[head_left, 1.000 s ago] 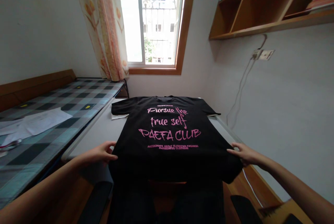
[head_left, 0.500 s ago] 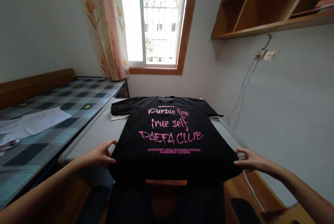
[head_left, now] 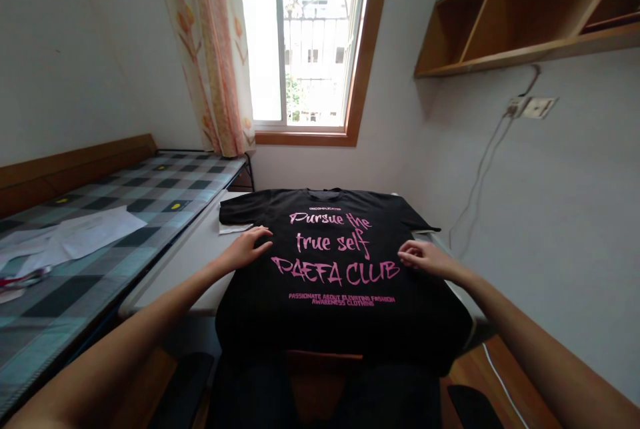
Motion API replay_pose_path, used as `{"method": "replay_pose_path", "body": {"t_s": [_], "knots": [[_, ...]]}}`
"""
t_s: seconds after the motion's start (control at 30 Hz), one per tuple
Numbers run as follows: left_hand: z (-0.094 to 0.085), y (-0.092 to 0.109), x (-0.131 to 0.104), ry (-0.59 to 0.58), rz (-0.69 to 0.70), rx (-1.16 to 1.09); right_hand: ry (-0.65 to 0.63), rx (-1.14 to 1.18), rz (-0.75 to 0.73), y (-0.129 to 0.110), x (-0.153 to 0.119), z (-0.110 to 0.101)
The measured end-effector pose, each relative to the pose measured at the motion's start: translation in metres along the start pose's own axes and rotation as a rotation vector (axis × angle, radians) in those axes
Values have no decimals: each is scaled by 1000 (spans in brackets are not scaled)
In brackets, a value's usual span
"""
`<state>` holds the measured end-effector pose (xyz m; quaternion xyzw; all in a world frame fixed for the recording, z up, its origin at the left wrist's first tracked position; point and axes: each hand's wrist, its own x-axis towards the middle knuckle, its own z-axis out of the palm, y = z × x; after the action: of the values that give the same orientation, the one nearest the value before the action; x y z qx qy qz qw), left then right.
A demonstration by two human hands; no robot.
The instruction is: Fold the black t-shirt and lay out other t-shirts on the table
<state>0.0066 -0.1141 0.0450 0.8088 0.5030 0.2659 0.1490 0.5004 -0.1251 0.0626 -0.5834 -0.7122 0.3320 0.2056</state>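
A black short-sleeved T-shirt (head_left: 335, 322) with pink lettering lies spread front side up, its collar at the far end and its hem draping over the near edge of the white table (head_left: 170, 275). My left hand (head_left: 247, 247) is over the shirt's left side, just below the sleeve; its fingers are stretched and apart, holding nothing. On the other side, my right hand (head_left: 425, 259) hovers over or rests on the cloth near the lettering, fingers loosely bent and no fabric visibly gripped. Whether either palm touches the shirt is hard to tell.
Some white cloth (head_left: 233, 228) shows beneath the left sleeve. To the left stands a bed with a checked cover (head_left: 195, 179) and papers (head_left: 95, 232) on it. Wooden shelves (head_left: 525, 49) hang at upper right, above a wall socket (head_left: 540, 107) with cables.
Both hands have let go of the shirt's lower corners and moved up and inward over its sides. The hem has dropped lower at the near edge. The view has shifted slightly.
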Motion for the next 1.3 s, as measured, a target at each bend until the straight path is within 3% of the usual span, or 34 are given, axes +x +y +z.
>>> {"method": "replay_pose_path", "body": {"t_s": [0.13, 0.27, 0.4, 0.5, 0.57, 0.6, 0.67, 0.77, 1.1, 1.3], "knots": [[29, -22, 37, 32, -23, 74, 94, -173, -116, -16, 56, 27], [43, -41, 52, -44, -44, 123, 223, -343, -231, -17, 106, 51], [37, -56, 58, -82, 17, 95, 269, -496, -174, -8, 144, 64], [21, -74, 65, 89, 5, 133, 278, -591, -117, -1, 162, 65], [6, -92, 69, 184, -67, 213, 281, -621, -87, 2, 167, 64], [-2, -101, 70, 174, -103, 237, 283, -626, -80, 3, 169, 64], [-19, -120, 70, 42, -134, 206, 294, -627, -78, 5, 170, 64], [-40, -138, 65, -121, -76, 146, 317, -626, -84, 7, 168, 65], [-63, -140, 49, -59, -154, 354, 338, -620, -80, 9, 167, 69], [-71, -144, 70, -223, -375, 274, 358, -620, -56, 6, 167, 71]]}}
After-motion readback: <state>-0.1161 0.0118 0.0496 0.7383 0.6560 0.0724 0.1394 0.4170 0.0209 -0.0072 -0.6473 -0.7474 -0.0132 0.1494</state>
